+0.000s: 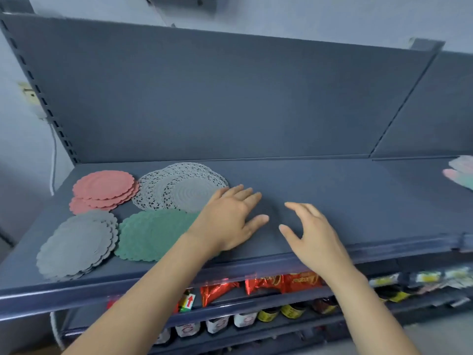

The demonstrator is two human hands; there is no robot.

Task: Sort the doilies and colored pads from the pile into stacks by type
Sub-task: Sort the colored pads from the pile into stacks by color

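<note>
On the dark shelf top (pixel 332 196) lie four stacks at the left: pink scalloped pads (pixel 103 187), lacy grey doilies (pixel 176 187), solid grey pads (pixel 76 242) and green pads (pixel 151 233). My left hand (pixel 230 216) rests flat on the shelf, fingers spread, its wrist over the right edge of the green stack and beside the doilies. My right hand (pixel 312 234) hovers just right of it, fingers apart and slightly curled, holding nothing. A pile of pale pink and green pads (pixel 462 171) shows at the far right edge, partly cut off.
An upright back panel (pixel 230 98) closes the shelf behind. The shelf's front lip (pixel 256 267) runs under my wrists. Below it are red snack packets (pixel 281 281) and a row of bottles (pixel 245 320). A slotted upright (pixel 38 90) stands at the left.
</note>
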